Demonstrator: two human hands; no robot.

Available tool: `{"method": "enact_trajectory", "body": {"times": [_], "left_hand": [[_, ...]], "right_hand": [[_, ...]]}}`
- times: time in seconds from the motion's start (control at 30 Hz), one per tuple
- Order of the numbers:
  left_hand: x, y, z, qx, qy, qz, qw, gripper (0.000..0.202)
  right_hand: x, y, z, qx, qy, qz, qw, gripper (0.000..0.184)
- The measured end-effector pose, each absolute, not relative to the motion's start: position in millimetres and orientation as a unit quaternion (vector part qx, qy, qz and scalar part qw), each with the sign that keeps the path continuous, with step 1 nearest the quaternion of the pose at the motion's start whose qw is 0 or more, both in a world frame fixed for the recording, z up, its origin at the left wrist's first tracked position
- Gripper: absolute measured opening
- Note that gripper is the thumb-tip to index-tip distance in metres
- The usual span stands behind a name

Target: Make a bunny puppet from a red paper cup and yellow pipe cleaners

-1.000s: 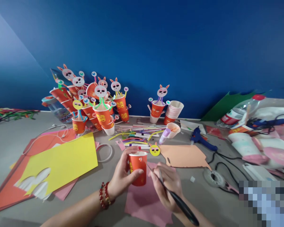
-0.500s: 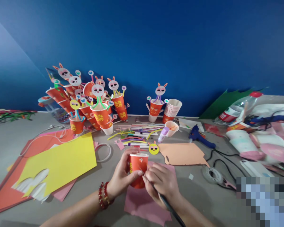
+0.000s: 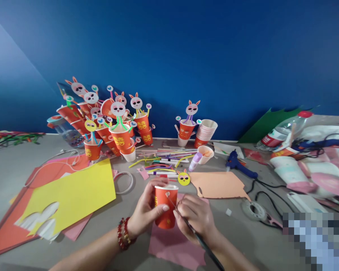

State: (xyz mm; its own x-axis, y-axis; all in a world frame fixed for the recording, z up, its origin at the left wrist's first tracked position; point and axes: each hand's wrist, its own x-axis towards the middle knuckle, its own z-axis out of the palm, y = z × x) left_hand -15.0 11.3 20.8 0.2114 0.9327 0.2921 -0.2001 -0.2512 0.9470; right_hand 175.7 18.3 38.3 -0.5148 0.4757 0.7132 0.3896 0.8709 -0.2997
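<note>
My left hand [image 3: 147, 209] is wrapped around a red paper cup [image 3: 166, 216] with gold print, thumb across its front and fingers behind it. A small white-edged spot, perhaps a torn hole, shows high on the cup's front wall. Pinched in my right hand [image 3: 194, 216] is a slim pointed tool with a long dark handle [image 3: 203, 246]. Its thin tip rests at or very near that white spot; exact contact cannot be made out. Beneath the cup lies a pink paper sheet [image 3: 175, 250]. Just beyond sits a yellow paper rabbit face [image 3: 184, 178].
Decorated rabbit cups [image 3: 120, 137] crowd the back left; stacked cups [image 3: 206, 131] stand at the back. Yellow paper [image 3: 81, 192] lies left, peach paper [image 3: 220, 184] ahead. A blue glue gun [image 3: 240, 165], clear tape roll [image 3: 254, 210] and black cables occupy the right.
The tool's tip has shifted up the cup to the white-edged spot. My right hand stays beside the cup, and my left hand keeps its hold.
</note>
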Motion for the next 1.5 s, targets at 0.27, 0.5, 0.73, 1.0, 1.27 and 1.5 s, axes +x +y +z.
{"method": "enact_trajectory", "body": {"times": [0.27, 0.5, 0.73, 1.0, 1.27, 1.5], "left_hand": [[-17, 11, 20, 0.566, 0.329, 0.533, 0.537, 0.031], [-20, 13, 20, 0.578, 0.357, 0.532, 0.506, 0.022], [-22, 13, 24, 0.490, 0.288, 0.522, 0.636, 0.022], [-38, 19, 21, 0.392, 0.154, 0.404, 0.812, 0.037], [-37, 25, 13, 0.373, 0.134, 0.405, 0.824, 0.058], [-44, 28, 24, 0.318, 0.123, 0.477, 0.810, 0.058]], "right_hand": [[178, 16, 38, -0.269, -0.904, -0.036, 0.330, 0.019], [175, 20, 33, -0.275, -0.893, 0.053, 0.354, 0.026], [179, 21, 28, -0.393, -0.772, 0.223, 0.446, 0.037], [177, 21, 40, -0.420, -0.721, 0.416, 0.363, 0.042], [178, 22, 41, -0.444, -0.661, 0.505, 0.333, 0.039], [183, 34, 44, -0.297, -0.508, 0.712, 0.383, 0.033]]}}
